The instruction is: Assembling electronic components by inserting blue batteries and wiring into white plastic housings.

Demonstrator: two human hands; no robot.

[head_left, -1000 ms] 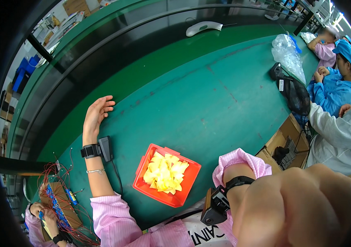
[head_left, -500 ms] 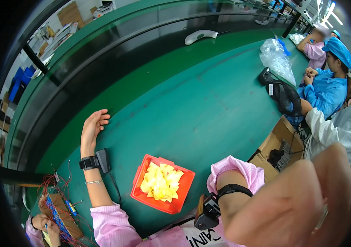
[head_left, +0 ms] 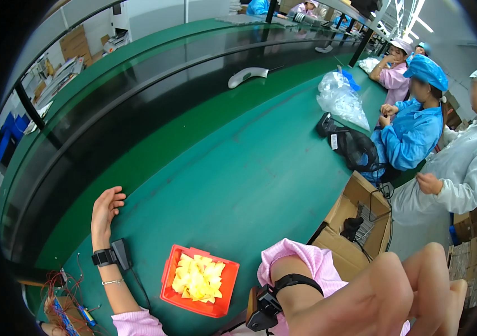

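Observation:
My left hand [head_left: 107, 215] rests over the edge strip of the green table at the left, its fingers loosely bent and apart, holding nothing. A dark device [head_left: 112, 255] is strapped to that wrist, with a cable running down from it. Close to the camera at the lower right rises my right hand [head_left: 378, 294], the back of its bent fingers showing; its fingertips are hidden. Its wrist carries a strapped black camera [head_left: 265, 308]. Between my forearms stands a red plastic bin [head_left: 225, 297] holding several yellow pieces [head_left: 198, 278] that look like folded paper or tape.
A white handheld device [head_left: 247, 77] lies on the dark conveyor [head_left: 154, 73]. Toward the far right are a clear plastic bag [head_left: 342, 99] and a black mesh bag [head_left: 356, 148]. An open cardboard box [head_left: 356, 218] sits beside the table. Co-workers line the right; wired parts [head_left: 62, 313] lie lower left.
The view has shifted, so the table and bin appear lower and further left. My right hand shows lower and more bent. A co-worker in white no longer reaches to the black mesh bag.

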